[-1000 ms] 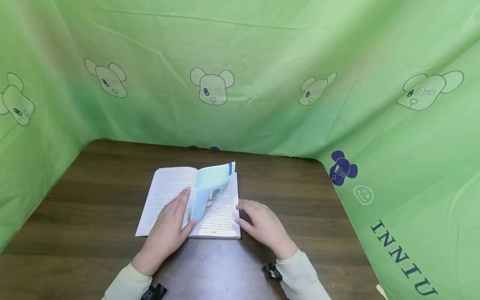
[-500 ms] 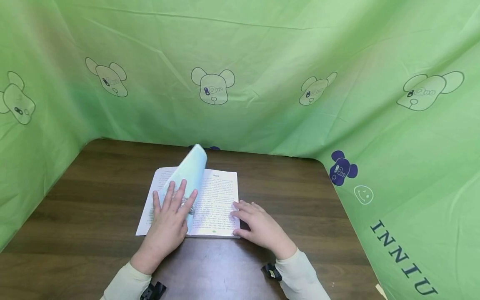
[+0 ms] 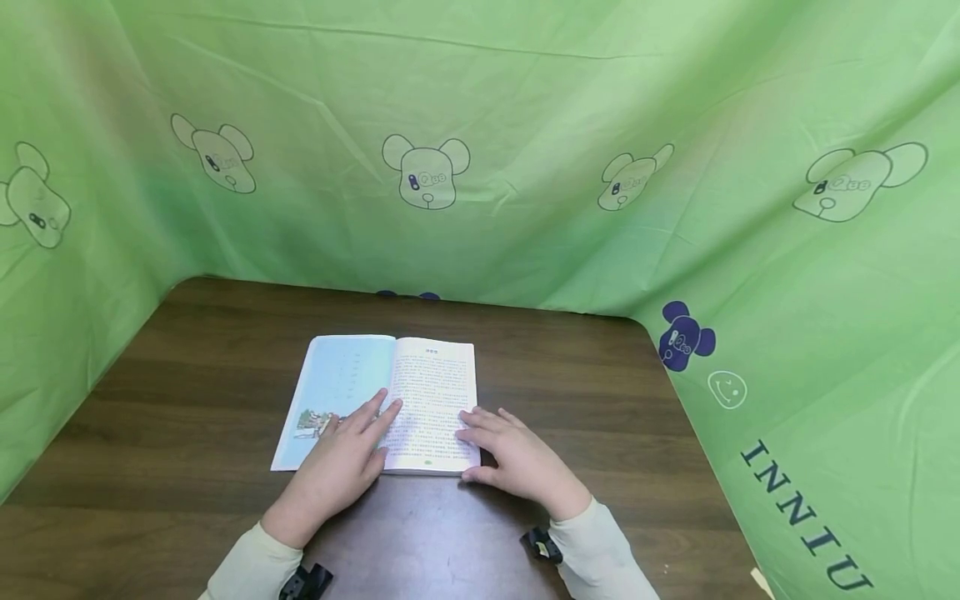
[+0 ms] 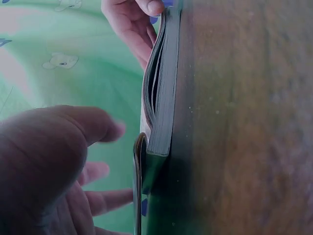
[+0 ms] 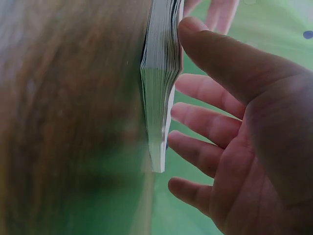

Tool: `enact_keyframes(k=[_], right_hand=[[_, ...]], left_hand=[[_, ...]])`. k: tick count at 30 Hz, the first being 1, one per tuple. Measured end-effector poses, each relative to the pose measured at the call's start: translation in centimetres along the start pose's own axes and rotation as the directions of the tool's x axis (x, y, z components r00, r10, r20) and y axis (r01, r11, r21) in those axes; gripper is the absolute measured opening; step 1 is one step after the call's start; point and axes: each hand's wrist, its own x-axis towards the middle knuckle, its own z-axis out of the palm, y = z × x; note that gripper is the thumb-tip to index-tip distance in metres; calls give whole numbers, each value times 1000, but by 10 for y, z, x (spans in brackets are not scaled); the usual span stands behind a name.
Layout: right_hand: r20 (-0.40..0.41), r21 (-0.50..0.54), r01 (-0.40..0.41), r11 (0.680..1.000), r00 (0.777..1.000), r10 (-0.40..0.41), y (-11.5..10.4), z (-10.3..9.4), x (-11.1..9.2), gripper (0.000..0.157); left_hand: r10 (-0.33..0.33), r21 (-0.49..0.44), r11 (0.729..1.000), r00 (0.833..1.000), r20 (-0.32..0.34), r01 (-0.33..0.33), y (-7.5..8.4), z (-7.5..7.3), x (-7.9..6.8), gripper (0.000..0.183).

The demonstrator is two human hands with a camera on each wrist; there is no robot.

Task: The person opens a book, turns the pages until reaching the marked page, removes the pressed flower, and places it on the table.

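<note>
Past your pale sleeves [image 3: 253, 567], your left hand [image 3: 336, 462] lies loosely spread over the blue page [image 3: 337, 375], fingertips by the spine [image 3: 394, 354], gripping nothing; your right hand [image 3: 521, 460], fingers also loose and spread, touches the outer edge of the text page [image 3: 438, 387], nearer that free edge than the left; the open book [image 3: 408, 375] sits just ahead, its spine running away from you between both hands; beyond lie brown table [image 3: 570, 358] and green cloth [image 3: 525, 100]
</note>
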Motion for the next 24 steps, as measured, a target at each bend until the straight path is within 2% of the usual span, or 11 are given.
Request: enact_keyframes(k=[4, 7, 10, 19, 24], right_hand=[[14, 5, -8, 1000, 1000, 7, -1, 1, 1, 64], [19, 3, -7, 1000, 1000, 7, -1, 1, 1, 61], [23, -2, -7, 1000, 1000, 7, -1, 2, 2, 57], [30, -4, 2, 1000, 1000, -2, -1, -2, 1, 45], [21, -60, 64, 996, 998, -63, -2, -3, 1, 31]], left_hand=[[-19, 1, 1000, 998, 56, 19, -2, 2, 0, 76], [-26, -19, 999, 994, 104, 28, -3, 3, 0, 87], [-33, -22, 999, 991, 128, 36, -4, 4, -1, 89], [4, -6, 1000, 991, 135, -3, -6, 4, -1, 69], [34, -5, 999, 990, 140, -34, -3, 4, -2, 57]])
